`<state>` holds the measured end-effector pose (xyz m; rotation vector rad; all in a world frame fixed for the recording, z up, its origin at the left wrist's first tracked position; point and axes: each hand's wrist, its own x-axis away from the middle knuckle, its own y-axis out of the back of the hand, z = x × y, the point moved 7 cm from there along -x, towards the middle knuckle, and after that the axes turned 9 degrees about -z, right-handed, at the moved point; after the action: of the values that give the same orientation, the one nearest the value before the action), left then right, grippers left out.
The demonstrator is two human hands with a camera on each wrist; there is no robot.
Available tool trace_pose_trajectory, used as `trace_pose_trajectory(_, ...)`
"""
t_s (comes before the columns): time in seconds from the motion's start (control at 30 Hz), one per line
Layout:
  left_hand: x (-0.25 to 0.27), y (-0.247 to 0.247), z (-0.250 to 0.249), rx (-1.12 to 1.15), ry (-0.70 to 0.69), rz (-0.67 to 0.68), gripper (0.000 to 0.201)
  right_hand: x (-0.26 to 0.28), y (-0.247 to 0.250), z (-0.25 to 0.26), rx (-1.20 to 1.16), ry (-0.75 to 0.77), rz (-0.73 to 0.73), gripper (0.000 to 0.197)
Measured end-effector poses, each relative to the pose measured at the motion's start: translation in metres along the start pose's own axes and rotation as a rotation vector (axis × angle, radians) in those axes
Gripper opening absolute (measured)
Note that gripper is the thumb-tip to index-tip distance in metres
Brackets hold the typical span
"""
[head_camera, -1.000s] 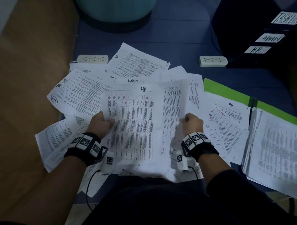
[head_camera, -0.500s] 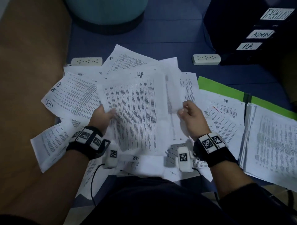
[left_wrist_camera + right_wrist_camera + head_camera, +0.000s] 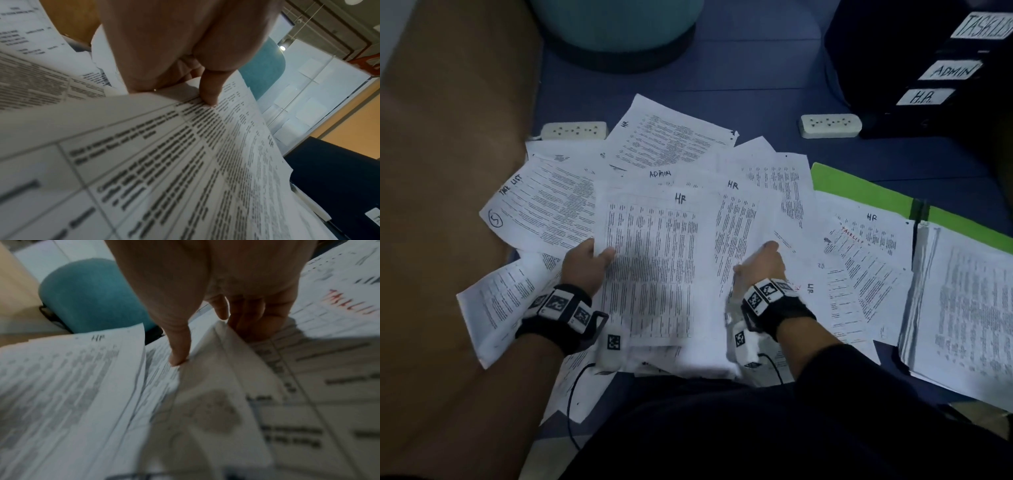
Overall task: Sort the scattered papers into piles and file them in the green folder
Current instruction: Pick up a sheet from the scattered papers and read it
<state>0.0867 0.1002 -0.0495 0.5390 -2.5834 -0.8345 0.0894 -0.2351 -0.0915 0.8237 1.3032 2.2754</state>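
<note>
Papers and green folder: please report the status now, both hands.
Left hand pinches HR table sheet by its left edge. Right hand pinches the sheet beside it. Green folder open at right, mixed papers overlapping its edge.

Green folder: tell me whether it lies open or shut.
Open: the green folder lies spread flat, spine band showing, with paper stacks on its inner faces.
</note>
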Motion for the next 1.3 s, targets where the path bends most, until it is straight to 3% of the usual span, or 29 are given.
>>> trace_pose_trajectory(0.1,-0.002,0.002,0.0,0.083,0.007,0.023,0.028,-0.001,0.01,0.0,-0.177,0.073,-0.002,0.029)
trace_pose_trajectory(0.2,-0.002,0.001,-0.004,0.11,-0.015,0.037,0.018,-0.005,0.03,-0.006,-0.152,0.148,-0.03,0.012)
trace_pose_trajectory(0.3,0.002,-0.001,-0.015,0.107,-0.059,0.064,0.015,-0.014,0.045,-0.014,-0.074,0.173,-0.07,0.023)
trace_pose_trajectory(0.6,0.008,-0.016,-0.035,0.143,-0.111,0.145,0.01,-0.027,0.077,-0.028,-0.021,0.252,-0.209,0.019)
trace_pose_trajectory(0.73,0.006,-0.018,-0.038,0.13,-0.132,0.15,0.01,-0.031,0.088,-0.026,-0.157,0.329,-0.239,0.017)
trace_pose_trajectory(0.9,0.009,-0.017,-0.044,0.135,-0.144,0.163,0.017,-0.021,0.097,-0.012,-0.523,0.368,-0.092,0.006)
trace_pose_trajectory(1.07,0.013,-0.024,-0.052,0.182,-0.099,0.141,0.021,0.008,0.078,0.015,-0.904,0.344,0.215,0.028)
trace_pose_trajectory(1.17,0.011,-0.024,-0.048,0.161,-0.063,0.083,0.017,0.023,0.059,0.025,-0.805,0.369,0.397,0.036)
trace_pose_trajectory(1.23,0.008,-0.022,-0.041,0.108,-0.042,0.03,0.025,0.02,0.044,0.019,-0.713,0.331,0.461,0.035)
trace_pose_trajectory(1.3,0.006,-0.019,-0.034,0.092,-0.02,0.011,0.029,0.006,0.032,0.008,-0.62,0.211,0.388,0.016)
